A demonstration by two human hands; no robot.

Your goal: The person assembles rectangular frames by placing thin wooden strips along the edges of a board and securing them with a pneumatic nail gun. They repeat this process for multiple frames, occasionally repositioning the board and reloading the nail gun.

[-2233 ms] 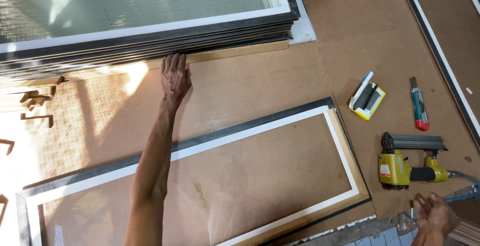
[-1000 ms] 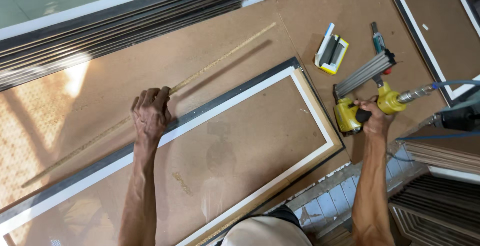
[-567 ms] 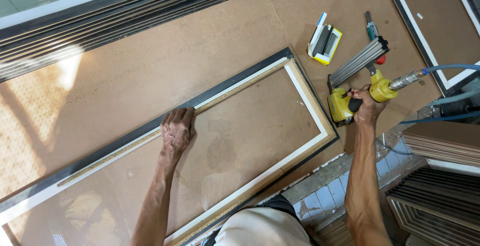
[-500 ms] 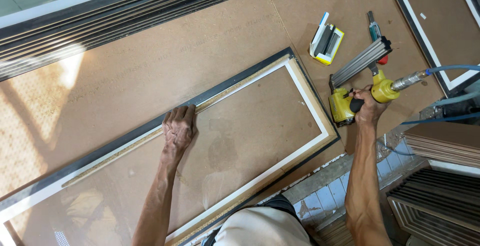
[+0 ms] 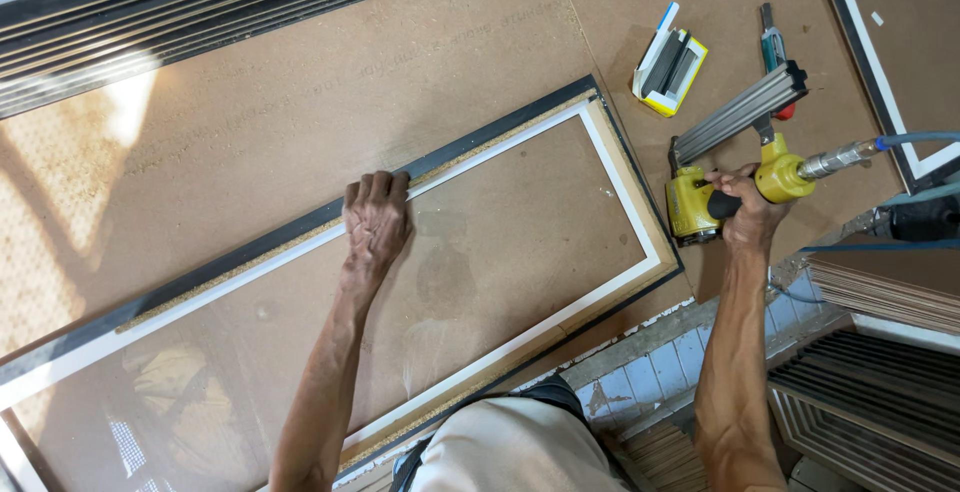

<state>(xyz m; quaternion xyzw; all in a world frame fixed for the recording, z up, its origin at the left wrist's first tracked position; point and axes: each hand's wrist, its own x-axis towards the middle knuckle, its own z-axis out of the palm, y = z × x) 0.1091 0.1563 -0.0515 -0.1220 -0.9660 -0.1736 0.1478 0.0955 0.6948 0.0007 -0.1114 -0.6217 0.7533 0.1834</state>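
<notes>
Nearest, both forearms reach up from the body at the bottom edge; the left hand [image 5: 375, 222] lies palm-down on the far long rail of the glazed picture frame [image 5: 300, 240], fingers pressed together and curled over the thin wooden strip [image 5: 480, 142] seated there; the right hand [image 5: 748, 214] is wrapped tight round the grip of the yellow nail gun [image 5: 725, 177], standing just beside the frame's right end; beyond it lie a yellow box of nails [image 5: 670, 60] and a utility knife [image 5: 773, 52]; farthest, stacked frames [image 5: 200, 12].
</notes>
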